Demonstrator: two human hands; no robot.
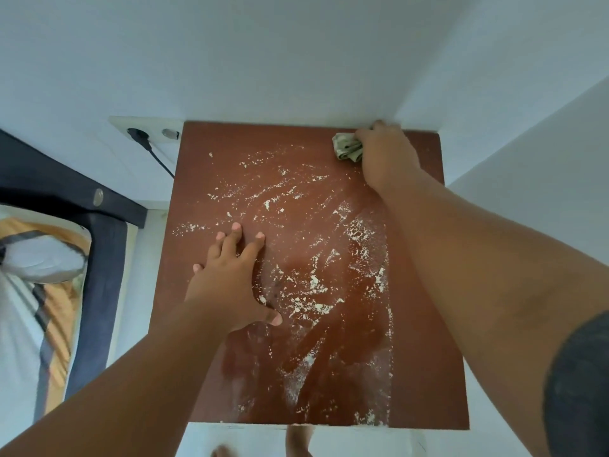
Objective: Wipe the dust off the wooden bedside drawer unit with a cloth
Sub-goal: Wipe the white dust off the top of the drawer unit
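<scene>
Reddish-brown wooden drawer unit top (211, 179): right hand (385, 153) clutching crumpled greenish cloth (346, 147) should sweep white dust (313, 285) forward firmly, while open left hand (230, 278) braces flat.

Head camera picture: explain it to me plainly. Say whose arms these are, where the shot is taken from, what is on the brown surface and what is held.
No machine here: a person wears one camera on the head, looking down at both hands. The brown surface is the top of a wooden bedside drawer unit in a wall corner, strewn with white dust. The right hand presses a bunched cloth at the far right corner. The left hand rests flat and open on the top, holding nothing. A bed lies on the left.
</scene>
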